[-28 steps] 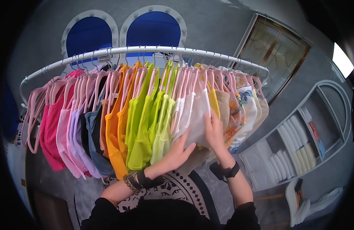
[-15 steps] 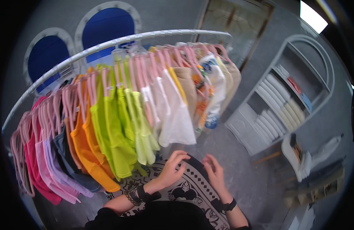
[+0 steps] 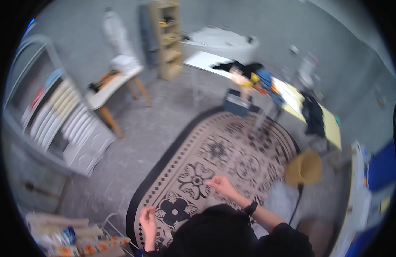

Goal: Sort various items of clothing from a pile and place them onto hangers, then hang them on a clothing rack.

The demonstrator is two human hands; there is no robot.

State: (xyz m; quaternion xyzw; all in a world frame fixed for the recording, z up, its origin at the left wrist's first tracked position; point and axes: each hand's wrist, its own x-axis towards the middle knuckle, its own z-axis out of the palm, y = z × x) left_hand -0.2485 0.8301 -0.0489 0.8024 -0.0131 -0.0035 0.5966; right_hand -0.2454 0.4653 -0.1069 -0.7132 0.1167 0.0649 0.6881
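My left hand [image 3: 148, 220] is raised at the lower left above the patterned rug [image 3: 198, 180]. Its fingers are loosely bent and a little apart, with nothing held. My right hand [image 3: 223, 186] hangs over the middle of the rug, slightly blurred. Its fingers are relaxed and reach toward the left, and no object shows in them. A dark band sits on the right wrist. Neither hand touches anything. Nearest to the left hand is a row of hanging clothes [image 3: 86, 246] in beige, white and orange print, cut off by the lower left edge.
A long table [image 3: 294, 100] with heaped clothes stands at the far right, a dark bin [image 3: 237, 103] by it. A woven basket [image 3: 304, 168] is at the right. On the left are a shelf of folded towels [image 3: 48, 124] and a white bench [image 3: 114, 88]. Behind stands a bathtub [image 3: 223, 43].
My view has swung right, away from the clothes rack, which now shows only at the lower left. The table and bathtub have come into view. My hands have moved lower and farther apart.
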